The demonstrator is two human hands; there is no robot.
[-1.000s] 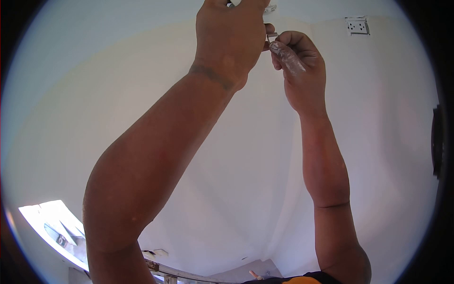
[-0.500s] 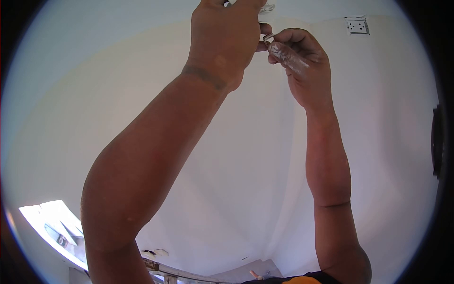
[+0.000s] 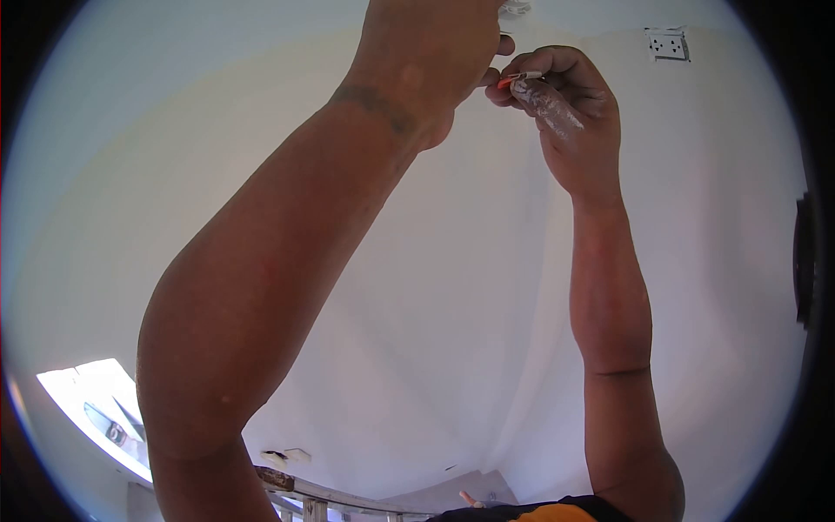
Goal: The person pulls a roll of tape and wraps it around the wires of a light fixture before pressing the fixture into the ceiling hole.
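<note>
The right hand (image 3: 574,113) pinches a small orange-and-white piece (image 3: 515,79) at its fingertips, well left of the white wall socket (image 3: 668,43). The left hand (image 3: 430,61), farther left of the socket and just beside the piece, shows only its back, so I cannot tell its grip.

Left hand (image 3: 430,61) raised, right hand (image 3: 574,113) pinching small orange-tipped piece (image 3: 515,79)

single head-worn view, fisheye, dark round rim. the camera tilts up along both raised forearms at a white wall (image 3: 452,304). left hand (image 3: 430,52) is cropped by the top edge. right hand (image 3: 574,113) is near enough to show a small orange-tipped piece (image 3: 513,80) pinched in it. outlet (image 3: 668,43) top right, window (image 3: 87,409) low left.
</note>
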